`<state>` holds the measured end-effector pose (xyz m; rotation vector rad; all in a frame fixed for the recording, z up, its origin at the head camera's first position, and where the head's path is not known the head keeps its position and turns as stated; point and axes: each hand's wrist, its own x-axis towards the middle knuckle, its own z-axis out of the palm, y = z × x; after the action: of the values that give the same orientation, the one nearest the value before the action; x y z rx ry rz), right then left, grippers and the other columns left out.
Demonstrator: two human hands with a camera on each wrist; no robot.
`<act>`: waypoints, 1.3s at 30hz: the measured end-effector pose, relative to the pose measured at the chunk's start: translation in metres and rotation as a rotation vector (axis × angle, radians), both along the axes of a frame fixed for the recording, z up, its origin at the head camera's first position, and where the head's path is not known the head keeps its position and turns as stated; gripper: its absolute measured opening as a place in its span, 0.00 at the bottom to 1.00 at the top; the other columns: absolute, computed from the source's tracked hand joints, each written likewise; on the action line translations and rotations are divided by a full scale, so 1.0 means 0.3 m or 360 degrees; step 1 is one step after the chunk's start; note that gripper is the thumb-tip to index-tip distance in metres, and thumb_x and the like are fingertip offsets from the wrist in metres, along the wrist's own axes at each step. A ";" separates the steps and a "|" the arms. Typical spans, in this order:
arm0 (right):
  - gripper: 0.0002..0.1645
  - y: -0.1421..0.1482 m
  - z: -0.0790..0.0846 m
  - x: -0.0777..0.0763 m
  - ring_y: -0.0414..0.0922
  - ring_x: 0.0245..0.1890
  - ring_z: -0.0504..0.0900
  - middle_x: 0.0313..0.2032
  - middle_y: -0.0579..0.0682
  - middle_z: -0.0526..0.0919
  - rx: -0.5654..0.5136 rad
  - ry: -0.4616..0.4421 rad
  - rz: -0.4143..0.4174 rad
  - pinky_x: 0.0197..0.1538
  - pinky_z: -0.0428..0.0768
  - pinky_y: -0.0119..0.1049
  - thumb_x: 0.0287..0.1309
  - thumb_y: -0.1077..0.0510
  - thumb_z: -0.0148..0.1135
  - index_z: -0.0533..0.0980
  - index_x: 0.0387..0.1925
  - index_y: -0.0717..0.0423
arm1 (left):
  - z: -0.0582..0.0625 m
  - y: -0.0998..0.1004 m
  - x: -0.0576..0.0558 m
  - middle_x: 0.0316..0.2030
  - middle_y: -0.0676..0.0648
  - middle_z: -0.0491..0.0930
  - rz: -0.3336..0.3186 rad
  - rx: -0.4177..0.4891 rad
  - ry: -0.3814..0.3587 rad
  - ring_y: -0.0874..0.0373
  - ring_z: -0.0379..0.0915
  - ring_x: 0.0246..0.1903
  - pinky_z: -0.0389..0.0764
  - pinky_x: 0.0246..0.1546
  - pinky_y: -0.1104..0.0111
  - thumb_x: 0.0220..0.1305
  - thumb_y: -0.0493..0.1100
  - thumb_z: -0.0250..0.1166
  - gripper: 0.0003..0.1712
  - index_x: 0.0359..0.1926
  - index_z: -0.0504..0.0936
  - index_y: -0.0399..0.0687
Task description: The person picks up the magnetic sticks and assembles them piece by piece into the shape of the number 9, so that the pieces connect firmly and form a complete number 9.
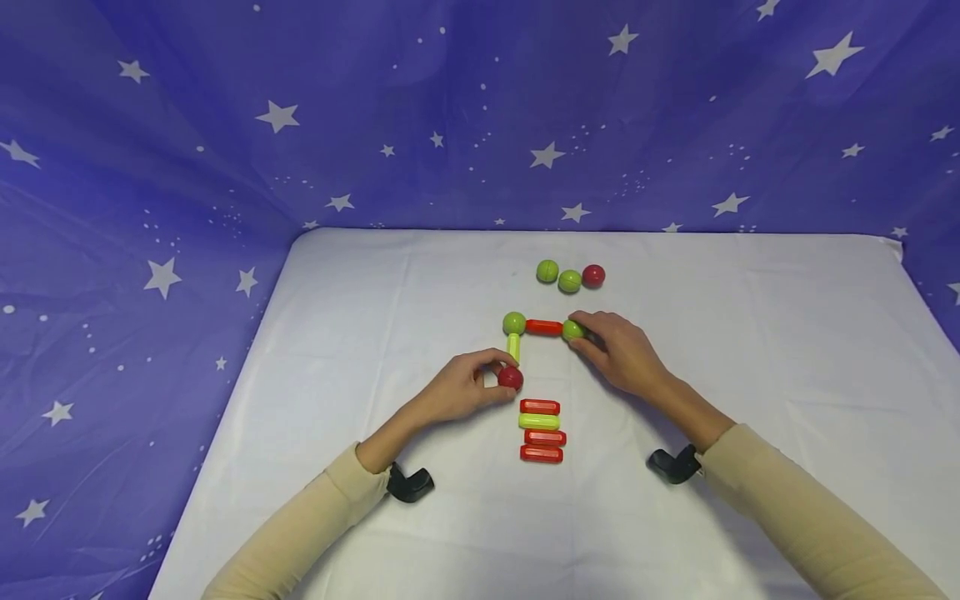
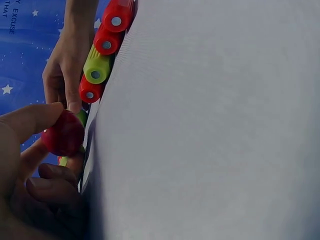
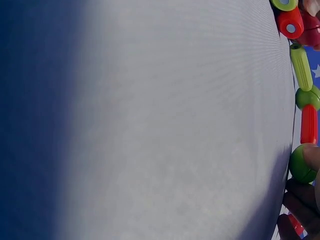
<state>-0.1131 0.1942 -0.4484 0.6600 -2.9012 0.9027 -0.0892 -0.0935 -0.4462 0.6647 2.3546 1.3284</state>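
Observation:
My left hand (image 1: 467, 386) pinches a red ball (image 1: 511, 378) between thumb and fingers, at the near end of a yellow-green rod (image 1: 513, 348). That rod runs up to a green ball (image 1: 513, 323), from which a red rod (image 1: 544, 327) extends rightward. At its right end, a second green ball (image 1: 573, 331) is gripped by my right hand (image 1: 621, 350). The left wrist view shows the red ball (image 2: 63, 133) between the fingertips. In the right wrist view the thumb lies on the green ball (image 3: 302, 164); much of that hand is out of frame.
Nearer me lies a stack of loose rods: a yellow-green one (image 1: 539, 422) among red ones (image 1: 542, 454), with metal discs in their ends. Beyond the joined pieces sit two green balls (image 1: 547, 271) and a red ball (image 1: 593, 276). A white cloth (image 1: 360, 333) covers the table; a starry blue curtain (image 1: 465, 108) hangs behind.

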 end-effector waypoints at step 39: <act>0.27 0.004 -0.006 -0.004 0.53 0.49 0.79 0.48 0.56 0.83 0.0003 0.0025 0.0019 0.54 0.75 0.52 0.62 0.56 0.67 0.75 0.61 0.58 | 0.009 0.012 -0.015 0.42 0.52 0.74 -0.0218 -0.0281 0.0188 0.59 0.68 0.33 0.72 0.34 0.67 0.59 0.47 0.72 0.30 0.63 0.75 0.52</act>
<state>-0.1142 0.1955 -0.4503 0.6819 -2.8878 0.8915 -0.0938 -0.0900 -0.4434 0.8531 2.4338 1.0354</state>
